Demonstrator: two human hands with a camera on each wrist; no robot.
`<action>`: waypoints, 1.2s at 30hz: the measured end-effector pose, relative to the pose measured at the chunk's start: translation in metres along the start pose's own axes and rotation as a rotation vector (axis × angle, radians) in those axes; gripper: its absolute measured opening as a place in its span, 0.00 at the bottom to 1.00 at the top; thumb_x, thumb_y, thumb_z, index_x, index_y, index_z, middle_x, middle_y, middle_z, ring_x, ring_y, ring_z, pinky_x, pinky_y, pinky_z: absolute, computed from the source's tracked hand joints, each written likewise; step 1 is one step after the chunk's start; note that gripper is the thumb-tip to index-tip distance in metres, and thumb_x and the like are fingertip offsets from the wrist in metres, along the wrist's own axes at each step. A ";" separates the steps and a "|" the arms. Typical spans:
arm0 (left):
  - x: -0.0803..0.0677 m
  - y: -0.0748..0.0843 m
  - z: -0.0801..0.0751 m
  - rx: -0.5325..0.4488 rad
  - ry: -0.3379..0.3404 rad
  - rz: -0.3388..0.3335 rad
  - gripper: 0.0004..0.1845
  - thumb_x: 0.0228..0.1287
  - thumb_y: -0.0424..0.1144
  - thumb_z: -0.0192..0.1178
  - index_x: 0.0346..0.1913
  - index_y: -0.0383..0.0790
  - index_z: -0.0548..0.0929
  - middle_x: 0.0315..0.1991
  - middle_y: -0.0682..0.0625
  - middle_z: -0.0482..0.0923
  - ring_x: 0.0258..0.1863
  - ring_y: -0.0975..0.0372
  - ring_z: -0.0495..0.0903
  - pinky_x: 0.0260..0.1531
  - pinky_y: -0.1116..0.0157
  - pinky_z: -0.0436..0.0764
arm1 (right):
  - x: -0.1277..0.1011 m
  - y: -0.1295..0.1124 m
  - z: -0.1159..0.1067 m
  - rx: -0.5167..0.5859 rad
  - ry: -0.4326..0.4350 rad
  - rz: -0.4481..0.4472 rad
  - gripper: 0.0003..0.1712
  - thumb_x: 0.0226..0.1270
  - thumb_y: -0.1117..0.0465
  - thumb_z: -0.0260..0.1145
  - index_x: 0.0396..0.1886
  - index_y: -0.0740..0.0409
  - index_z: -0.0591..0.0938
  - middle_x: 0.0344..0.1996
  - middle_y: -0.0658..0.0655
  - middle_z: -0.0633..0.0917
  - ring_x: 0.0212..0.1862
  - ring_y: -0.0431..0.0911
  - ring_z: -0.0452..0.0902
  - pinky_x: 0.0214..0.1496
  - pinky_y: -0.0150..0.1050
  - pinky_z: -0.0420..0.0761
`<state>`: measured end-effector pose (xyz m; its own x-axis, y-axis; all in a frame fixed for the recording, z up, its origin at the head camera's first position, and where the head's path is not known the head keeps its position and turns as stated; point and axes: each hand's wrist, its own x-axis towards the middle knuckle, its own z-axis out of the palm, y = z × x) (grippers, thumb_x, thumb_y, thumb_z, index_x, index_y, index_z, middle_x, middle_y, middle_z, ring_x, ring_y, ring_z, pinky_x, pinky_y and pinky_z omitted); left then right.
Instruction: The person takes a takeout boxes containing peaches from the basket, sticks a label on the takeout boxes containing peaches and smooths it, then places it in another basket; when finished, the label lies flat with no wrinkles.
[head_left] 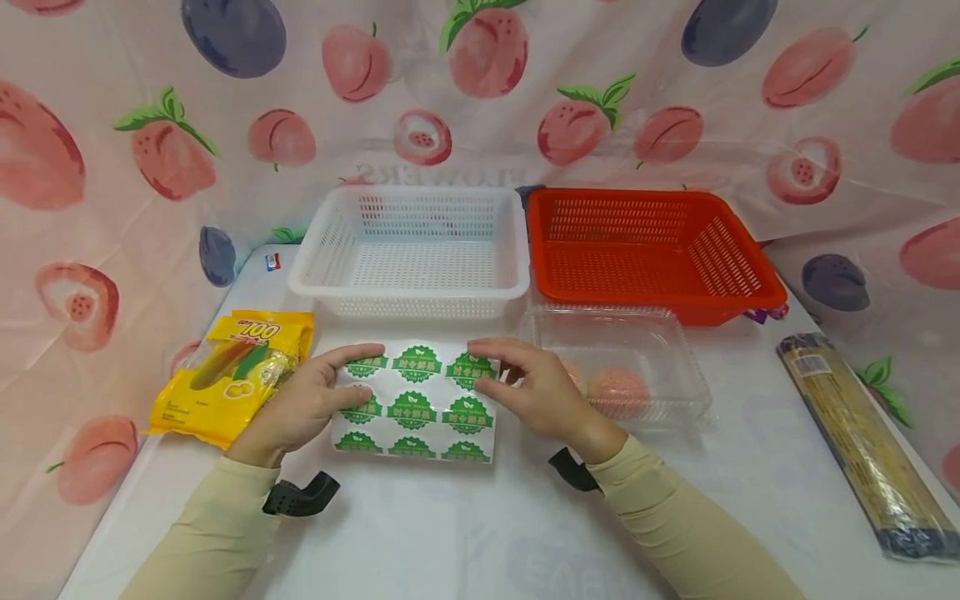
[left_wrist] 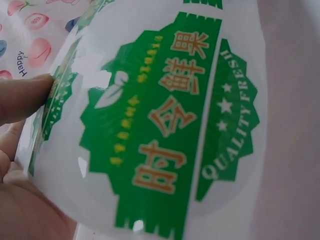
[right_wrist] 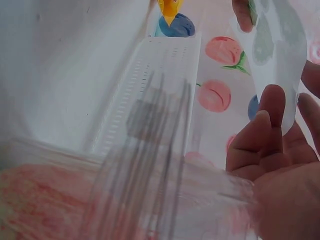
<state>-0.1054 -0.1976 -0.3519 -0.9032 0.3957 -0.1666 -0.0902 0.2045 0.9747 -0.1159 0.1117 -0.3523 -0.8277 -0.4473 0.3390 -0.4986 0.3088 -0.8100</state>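
Note:
A white sheet of round green stickers [head_left: 414,408] is held up between both hands in the head view. My left hand [head_left: 311,400] pinches its left edge, the thumb lying over a sticker. At the right edge my right hand [head_left: 536,387] pinches the sheet between thumb and fingers. Large in the left wrist view, one sticker [left_wrist: 150,115] carries Chinese characters and "QUALITY FRESH", and the sheet bows slightly. The back of the sheet [right_wrist: 280,55] faces the right wrist camera. Right of the sheet, a clear plastic clamshell box [head_left: 675,367] holds round pink-orange fruit [head_left: 618,390].
A white basket [head_left: 408,296] and a red basket [head_left: 652,292] stand side by side at the back. On the left lies a yellow snack bag [head_left: 202,408]. A long clear-wrapped bundle of thin tan sticks [head_left: 862,442] lies at the right edge. A small wrapped packet [head_left: 273,262] sits back left.

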 end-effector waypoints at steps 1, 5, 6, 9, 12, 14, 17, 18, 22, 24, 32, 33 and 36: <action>0.000 0.000 0.000 -0.004 -0.001 0.001 0.30 0.71 0.29 0.58 0.74 0.35 0.65 0.58 0.36 0.78 0.46 0.55 0.85 0.46 0.61 0.84 | 0.000 0.000 0.000 0.004 -0.006 -0.010 0.22 0.61 0.69 0.73 0.56 0.62 0.85 0.55 0.56 0.84 0.39 0.46 0.75 0.42 0.37 0.81; 0.001 -0.001 -0.001 -0.015 -0.006 0.005 0.31 0.71 0.28 0.57 0.74 0.34 0.63 0.59 0.35 0.77 0.46 0.54 0.85 0.46 0.60 0.84 | -0.001 0.000 -0.001 -0.010 -0.019 -0.025 0.20 0.62 0.68 0.72 0.55 0.62 0.85 0.54 0.56 0.84 0.45 0.48 0.77 0.46 0.39 0.80; 0.001 -0.001 -0.001 -0.012 -0.002 0.002 0.31 0.71 0.28 0.57 0.74 0.34 0.63 0.60 0.35 0.77 0.46 0.55 0.85 0.46 0.60 0.84 | -0.002 -0.001 -0.002 -0.029 -0.013 -0.028 0.20 0.62 0.68 0.72 0.55 0.62 0.85 0.54 0.55 0.84 0.48 0.48 0.77 0.49 0.41 0.80; 0.003 -0.002 -0.001 0.004 0.006 -0.010 0.31 0.71 0.29 0.58 0.74 0.35 0.64 0.61 0.36 0.76 0.47 0.54 0.85 0.47 0.60 0.84 | -0.003 -0.004 -0.005 -0.090 0.037 -0.036 0.19 0.61 0.66 0.74 0.53 0.60 0.86 0.52 0.54 0.85 0.55 0.49 0.76 0.57 0.47 0.77; 0.003 -0.004 -0.002 0.029 0.023 -0.028 0.31 0.71 0.31 0.58 0.74 0.38 0.65 0.61 0.37 0.76 0.47 0.54 0.85 0.47 0.62 0.84 | -0.003 -0.009 -0.012 -0.104 0.104 -0.034 0.19 0.59 0.67 0.75 0.51 0.60 0.86 0.50 0.54 0.85 0.54 0.49 0.76 0.58 0.49 0.76; 0.004 -0.005 -0.003 0.045 0.034 -0.042 0.30 0.71 0.31 0.59 0.74 0.39 0.65 0.60 0.37 0.77 0.47 0.53 0.85 0.47 0.62 0.84 | -0.002 -0.012 -0.017 -0.077 0.121 -0.018 0.18 0.59 0.69 0.75 0.51 0.62 0.86 0.49 0.54 0.85 0.50 0.48 0.77 0.56 0.46 0.77; 0.004 -0.007 -0.004 0.063 0.051 -0.061 0.30 0.71 0.32 0.59 0.74 0.41 0.66 0.60 0.38 0.77 0.47 0.53 0.85 0.47 0.62 0.84 | -0.003 -0.015 -0.027 -0.029 0.107 0.025 0.18 0.60 0.70 0.73 0.51 0.63 0.83 0.47 0.55 0.83 0.42 0.47 0.77 0.46 0.39 0.81; 0.004 -0.008 -0.005 0.070 0.057 -0.066 0.30 0.71 0.32 0.59 0.74 0.41 0.67 0.60 0.38 0.77 0.47 0.53 0.85 0.47 0.62 0.84 | -0.003 -0.015 -0.030 -0.012 0.099 0.041 0.18 0.61 0.71 0.73 0.52 0.63 0.83 0.46 0.55 0.83 0.40 0.48 0.77 0.44 0.37 0.82; 0.005 -0.010 -0.006 0.074 0.069 -0.087 0.31 0.71 0.32 0.60 0.74 0.40 0.66 0.60 0.37 0.77 0.46 0.52 0.85 0.46 0.62 0.84 | -0.006 -0.015 -0.042 0.015 0.083 0.104 0.21 0.61 0.71 0.72 0.55 0.63 0.81 0.46 0.56 0.82 0.38 0.49 0.77 0.41 0.33 0.83; 0.006 -0.012 -0.006 0.068 0.072 -0.101 0.31 0.71 0.32 0.59 0.75 0.40 0.66 0.59 0.38 0.78 0.45 0.52 0.85 0.46 0.62 0.84 | -0.008 -0.014 -0.048 0.020 0.076 0.133 0.23 0.61 0.72 0.72 0.56 0.62 0.80 0.47 0.57 0.82 0.39 0.50 0.78 0.42 0.34 0.84; 0.010 -0.020 -0.009 0.037 0.069 -0.134 0.32 0.71 0.32 0.59 0.75 0.39 0.64 0.56 0.38 0.79 0.45 0.52 0.85 0.45 0.60 0.85 | -0.013 -0.008 -0.067 -0.031 0.088 0.213 0.27 0.63 0.70 0.71 0.63 0.63 0.78 0.52 0.58 0.81 0.46 0.51 0.79 0.48 0.31 0.82; 0.011 -0.021 -0.009 0.033 0.067 -0.134 0.32 0.71 0.32 0.59 0.76 0.39 0.63 0.57 0.38 0.79 0.45 0.52 0.85 0.45 0.60 0.85 | -0.013 -0.008 -0.069 -0.042 0.094 0.219 0.28 0.63 0.70 0.71 0.63 0.62 0.78 0.53 0.58 0.81 0.46 0.51 0.78 0.48 0.31 0.82; 0.013 -0.022 -0.010 0.010 0.061 -0.129 0.32 0.72 0.32 0.59 0.76 0.38 0.62 0.57 0.38 0.79 0.44 0.52 0.86 0.45 0.60 0.85 | -0.016 -0.006 -0.075 -0.074 0.108 0.217 0.29 0.62 0.71 0.72 0.64 0.61 0.78 0.51 0.58 0.82 0.42 0.50 0.77 0.43 0.30 0.81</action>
<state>-0.1191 -0.2062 -0.3741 -0.9081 0.3108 -0.2807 -0.2032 0.2592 0.9442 -0.1193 0.1794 -0.3170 -0.9383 -0.2725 0.2130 -0.3200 0.4502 -0.8336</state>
